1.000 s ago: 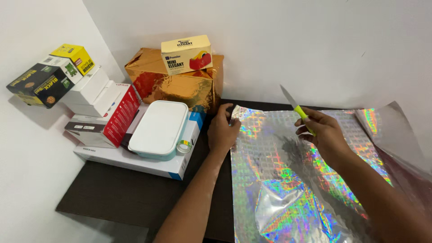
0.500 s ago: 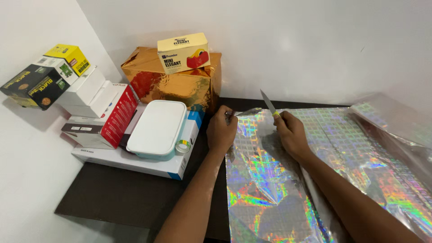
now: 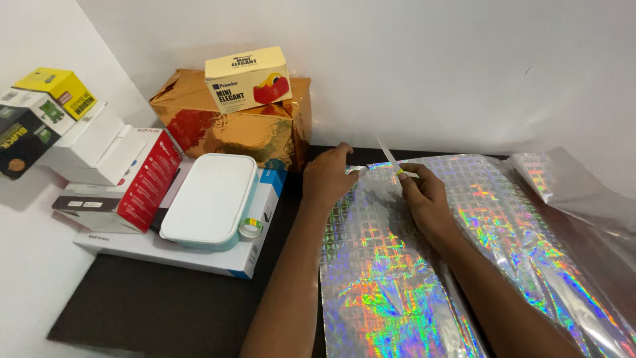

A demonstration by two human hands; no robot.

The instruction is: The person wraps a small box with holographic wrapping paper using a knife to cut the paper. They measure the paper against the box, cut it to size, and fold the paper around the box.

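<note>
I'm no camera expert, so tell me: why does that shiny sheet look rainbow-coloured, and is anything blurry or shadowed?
Head view: the holographic sheet throws back rainbow glare in patches, strongest near the bottom edge; the knife in the right hand looks slightly soft, its blade pale against the wall; the left hand is sharp; the gold-wrapped box shows bright reflections; soft shadows lie under the stacked boxes at left.

Left hand (image 3: 329, 178) pressed flat, fingers forward | right hand (image 3: 424, 193) in closed grip, wrist raised | forearms nearly parallel
</note>
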